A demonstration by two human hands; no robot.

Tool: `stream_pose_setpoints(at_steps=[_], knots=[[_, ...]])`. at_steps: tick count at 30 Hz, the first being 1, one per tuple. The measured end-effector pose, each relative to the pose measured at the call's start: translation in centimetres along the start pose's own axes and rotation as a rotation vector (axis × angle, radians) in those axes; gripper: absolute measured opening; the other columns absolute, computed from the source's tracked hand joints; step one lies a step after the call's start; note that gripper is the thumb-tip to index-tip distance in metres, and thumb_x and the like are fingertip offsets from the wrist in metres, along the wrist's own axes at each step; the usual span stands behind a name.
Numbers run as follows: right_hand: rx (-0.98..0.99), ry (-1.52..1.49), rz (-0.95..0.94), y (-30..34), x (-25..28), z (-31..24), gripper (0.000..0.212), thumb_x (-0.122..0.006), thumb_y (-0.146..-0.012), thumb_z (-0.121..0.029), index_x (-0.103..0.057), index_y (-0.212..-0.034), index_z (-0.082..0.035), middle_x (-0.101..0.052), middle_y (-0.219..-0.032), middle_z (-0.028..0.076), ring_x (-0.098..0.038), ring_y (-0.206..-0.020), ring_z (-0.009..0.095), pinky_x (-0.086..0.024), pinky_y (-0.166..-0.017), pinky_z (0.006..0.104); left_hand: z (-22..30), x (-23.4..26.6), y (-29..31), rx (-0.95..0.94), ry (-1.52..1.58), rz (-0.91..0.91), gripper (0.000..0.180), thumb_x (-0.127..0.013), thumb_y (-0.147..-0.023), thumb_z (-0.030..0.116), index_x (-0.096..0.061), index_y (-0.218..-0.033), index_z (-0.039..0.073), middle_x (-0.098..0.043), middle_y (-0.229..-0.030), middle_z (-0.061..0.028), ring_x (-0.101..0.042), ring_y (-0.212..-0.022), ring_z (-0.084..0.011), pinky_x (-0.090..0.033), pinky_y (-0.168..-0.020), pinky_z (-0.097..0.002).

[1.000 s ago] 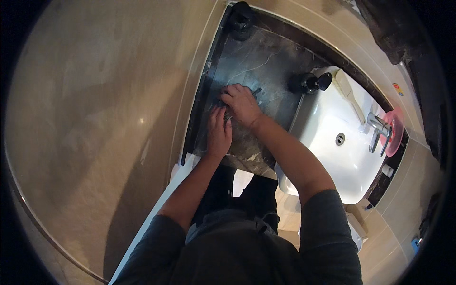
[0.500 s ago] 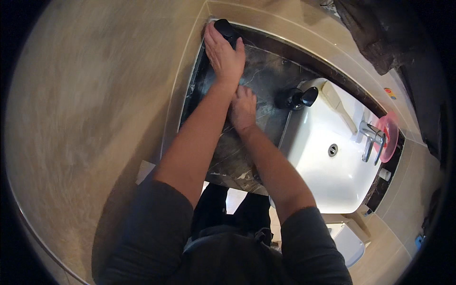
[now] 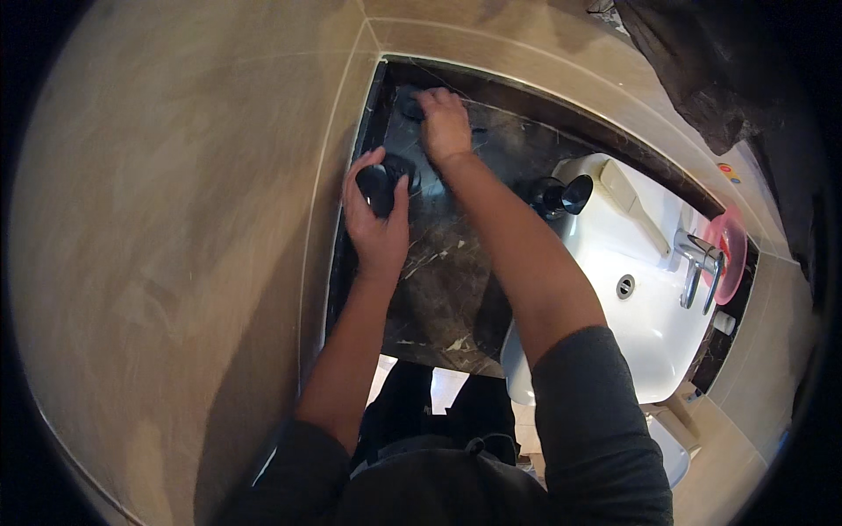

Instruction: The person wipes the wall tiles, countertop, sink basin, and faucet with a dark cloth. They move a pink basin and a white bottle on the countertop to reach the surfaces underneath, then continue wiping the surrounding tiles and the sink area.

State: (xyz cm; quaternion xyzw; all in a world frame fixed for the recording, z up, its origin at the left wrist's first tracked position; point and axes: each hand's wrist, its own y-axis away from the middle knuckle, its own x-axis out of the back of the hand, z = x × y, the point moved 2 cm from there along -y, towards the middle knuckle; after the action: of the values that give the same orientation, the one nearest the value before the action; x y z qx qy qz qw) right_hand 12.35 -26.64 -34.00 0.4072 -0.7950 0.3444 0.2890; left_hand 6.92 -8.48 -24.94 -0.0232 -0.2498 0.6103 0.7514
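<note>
My left hand point(image 3: 377, 230) is wrapped round a glossy black container point(image 3: 375, 191), thumb on one side and fingers on the other, beside the left wall. Whether it touches the dark marble counter point(image 3: 430, 302) I cannot tell. Farther off, near the counter's back left corner, my right hand point(image 3: 446, 123) presses down with its fingers curled together. A dark patch point(image 3: 410, 103) shows at its fingertips; I cannot make out whether this is a cloth or the wet surface. A black pump bottle point(image 3: 561, 195) stands right of my right forearm, by the basin.
A white washbasin point(image 3: 579, 298) with a chrome tap point(image 3: 700, 254) fills the right side. A pale brush point(image 3: 631, 206) lies along its back rim. Behind the tap is a pink bowl point(image 3: 730, 254). Beige tiled walls point(image 3: 219, 175) border the counter. Dark cloth point(image 3: 693, 79) hangs at upper right.
My left hand has drawn the black container from the back corner toward me. My right hand has moved away from me into that corner.
</note>
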Motion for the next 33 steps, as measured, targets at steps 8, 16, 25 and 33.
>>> stream_pose_setpoints(at_steps=[8, 16, 25, 33], knots=[[0.169, 0.068, -0.238, 7.0, 1.6, -3.4, 0.03, -0.058, -0.09, -0.013, -0.072, -0.117, -0.014, -0.061, -0.126, 0.01, -0.055, -0.121, 0.032, -0.044, -0.098, 0.0471, 3.4, 1.6, -2.7, -0.052, 0.129, 0.08, 0.046, -0.072, -0.094, -0.006, -0.057, -0.137, -0.006, -0.064, -0.139, -0.0171, -0.06, -0.127, -0.0225, -0.048, -0.11, -0.0368], [0.064, 0.001, -0.262, 13.5, 5.9, -5.2, 0.035, -0.06, -0.083, -0.002, -0.072, -0.115, -0.01, -0.061, -0.126, 0.01, -0.055, -0.121, 0.032, -0.043, -0.099, 0.0451, 1.1, -4.8, -9.6, -0.081, -0.011, 0.053, 0.045, -0.081, -0.083, 0.007, -0.066, -0.125, 0.001, -0.071, -0.118, -0.0191, -0.066, -0.112, -0.04, -0.051, -0.098, -0.0446], [-0.054, 0.147, -0.341, 18.6, 5.2, -8.2, 0.037, -0.06, -0.086, -0.006, -0.068, -0.121, -0.011, -0.058, -0.126, 0.014, -0.053, -0.12, 0.033, -0.044, -0.097, 0.0471, -3.5, -8.0, -10.5, -0.028, -0.066, 0.113, 0.053, -0.083, -0.082, 0.01, -0.064, -0.131, 0.003, -0.068, -0.123, -0.0217, -0.062, -0.118, -0.0416, -0.047, -0.103, -0.0454], [-0.125, 0.068, -0.398, 23.8, 9.1, -8.2, 0.036, -0.062, -0.086, -0.009, -0.068, -0.121, -0.01, -0.059, -0.123, 0.015, -0.053, -0.119, 0.034, -0.044, -0.096, 0.047, 2.6, -6.3, -5.2, 0.036, -0.023, 0.164, 0.079, -0.078, -0.086, 0.007, -0.038, -0.153, 0.0, -0.042, -0.153, -0.0264, -0.045, -0.14, -0.0422, -0.035, -0.119, -0.047]])
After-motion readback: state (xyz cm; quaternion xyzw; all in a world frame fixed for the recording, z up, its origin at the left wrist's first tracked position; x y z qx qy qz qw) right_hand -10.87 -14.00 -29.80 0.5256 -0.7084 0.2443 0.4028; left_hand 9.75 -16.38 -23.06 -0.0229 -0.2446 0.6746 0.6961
